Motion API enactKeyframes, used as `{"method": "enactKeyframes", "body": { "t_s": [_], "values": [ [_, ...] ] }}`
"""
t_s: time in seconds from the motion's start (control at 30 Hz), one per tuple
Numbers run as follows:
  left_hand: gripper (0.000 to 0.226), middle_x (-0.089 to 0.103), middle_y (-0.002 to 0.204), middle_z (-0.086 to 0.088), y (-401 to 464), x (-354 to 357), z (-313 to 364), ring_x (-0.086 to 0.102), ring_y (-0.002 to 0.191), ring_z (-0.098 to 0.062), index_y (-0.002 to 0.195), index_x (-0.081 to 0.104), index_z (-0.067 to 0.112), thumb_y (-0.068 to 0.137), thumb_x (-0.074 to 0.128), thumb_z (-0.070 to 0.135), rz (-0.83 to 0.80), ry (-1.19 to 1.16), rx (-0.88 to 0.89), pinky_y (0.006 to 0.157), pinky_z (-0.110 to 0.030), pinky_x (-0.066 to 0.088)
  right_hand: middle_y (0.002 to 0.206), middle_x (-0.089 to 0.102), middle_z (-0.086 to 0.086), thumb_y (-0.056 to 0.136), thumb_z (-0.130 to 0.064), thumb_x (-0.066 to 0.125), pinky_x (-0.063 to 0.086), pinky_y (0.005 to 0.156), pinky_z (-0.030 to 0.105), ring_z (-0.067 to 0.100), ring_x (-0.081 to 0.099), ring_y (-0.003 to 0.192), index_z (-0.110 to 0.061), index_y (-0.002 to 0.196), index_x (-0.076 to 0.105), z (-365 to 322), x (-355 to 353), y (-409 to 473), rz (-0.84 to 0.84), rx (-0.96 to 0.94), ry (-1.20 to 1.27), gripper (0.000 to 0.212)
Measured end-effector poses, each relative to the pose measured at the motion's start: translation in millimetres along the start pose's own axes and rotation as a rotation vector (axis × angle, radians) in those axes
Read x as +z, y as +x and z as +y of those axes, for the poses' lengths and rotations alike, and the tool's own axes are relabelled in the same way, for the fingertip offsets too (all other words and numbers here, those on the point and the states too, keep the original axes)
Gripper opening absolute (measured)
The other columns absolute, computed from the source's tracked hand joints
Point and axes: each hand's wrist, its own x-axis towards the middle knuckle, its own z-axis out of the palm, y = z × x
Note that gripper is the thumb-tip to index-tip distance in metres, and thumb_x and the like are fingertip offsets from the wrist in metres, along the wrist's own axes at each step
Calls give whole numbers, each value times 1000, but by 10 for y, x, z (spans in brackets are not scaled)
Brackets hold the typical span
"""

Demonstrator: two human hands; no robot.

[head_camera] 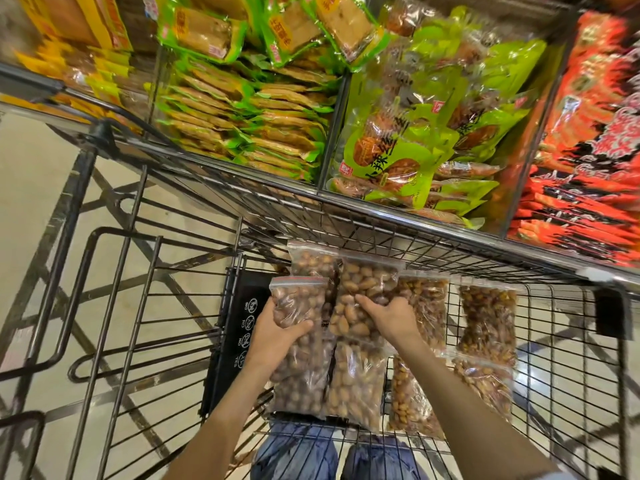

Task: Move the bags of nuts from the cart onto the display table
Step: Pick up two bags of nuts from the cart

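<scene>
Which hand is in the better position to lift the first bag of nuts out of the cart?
Left. The left hand already grips a zip bag of dark nuts, thumb curled across its front. The right hand only lies on the bag of pale nuts, its grip unclear.

Clear zip bags of nuts lie flat, side by side, in the wire cart.

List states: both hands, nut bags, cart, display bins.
Left hand: grips clear zip bag of dark brown nuts.
Right hand: grips clear zip bag of pale nuts.
Other clear nut bags: lying in the cart.
Black wire cart: still loaded.
Display bins: full of snack packs.
</scene>
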Motion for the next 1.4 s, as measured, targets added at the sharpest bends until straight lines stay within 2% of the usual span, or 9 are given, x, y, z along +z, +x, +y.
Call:
{"method": "enactKeyframes", "body": {
  "t_s": [0.13, 0.27, 0.6, 0.7, 0.8, 0.97, 1.1, 1.2, 1.4],
  "values": [
    [75, 68, 130, 5, -21, -8, -12, 66, 118, -15, 143, 53, 28, 79, 91, 30, -43, 37, -2, 107, -42, 51, 73, 68, 2, 83, -49, 85, 53, 64, 31, 23, 67, 75, -11, 73, 65, 61, -11, -16, -29, -10, 127, 44],
    [82, 65, 132, 5, -32, 26, -52, 62, 122, -18, 145, 48, 26, 77, 92, 35, -17, 43, 7, 109, -43, 49, 112, 68, 9, 84, -46, 85, 59, 94, 43, 28, 67, 105, -5, 117, 57, 135, -26, -130, -20, -7, 189, 60],
    [64, 64, 125, 8, -465, 28, 186, 63, 118, -19, 133, 52, 25, 81, 90, 29, -105, -11, 18, 105, -41, 49, 108, 73, 4, 93, -29, 79, 63, 75, 22, 17, 73, 94, -16, 122, 62, 470, -638, -1022, -121, -113, 421, 36],
    [79, 53, 135, 11, -774, 99, 412, 53, 123, -16, 147, 43, 24, 83, 89, 31, -192, -33, 72, 104, -35, 42, 107, 76, 8, 93, -30, 79, 66, 81, 31, 22, 76, 92, -23, 114, 62, 664, -897, -1405, -125, -101, 478, 28],
    [107, 48, 152, 5, -1064, 209, 639, 48, 138, -21, 163, 28, 17, 79, 90, 39, -289, 13, 125, 116, -37, 37, 112, 80, 5, 78, -56, 87, 62, 93, 56, 27, 79, 100, -30, 129, 62, 937, -1119, -1755, -95, -107, 542, 63],
    [156, 33, 169, -3, -1667, 569, 1044, 38, 152, -28, 166, 23, 27, 37, 83, 90, -361, 192, 259, 126, -55, 29, 131, 68, -3, 72, -70, 83, 53, 108, 51, 22, 67, 119, -35, 143, 53, 1389, -1590, -2368, 24, -183, 661, 85],
    [130, 32, 169, 3, -2260, 1014, 1269, 34, 154, -25, 164, 31, 28, 57, 81, 82, -463, 297, 339, 127, -50, 28, 131, 74, 1, 71, -58, 89, 61, 96, 39, 20, 73, 115, -31, 148, 54, 1961, -1970, -2842, 133, -213, 842, 88],
    [116, 37, 165, 3, -2733, 1482, 1337, 38, 152, -24, 162, 32, 29, 69, 83, 75, -536, 343, 418, 126, -44, 30, 119, 80, 3, 86, -26, 86, 62, 78, 26, 20, 78, 105, -22, 140, 61, 2495, -2219, -3297, 204, -235, 951, 59],
    [79, 65, 139, 7, -3912, 2599, 1218, 61, 124, -10, 134, 51, 30, 72, 92, 55, -667, 458, 560, 112, -30, 43, 98, 82, 2, 93, -22, 81, 62, 66, 28, 19, 81, 89, -16, 130, 61, 3796, -2630, -4009, 362, -263, 1182, 42]
  ]
}}
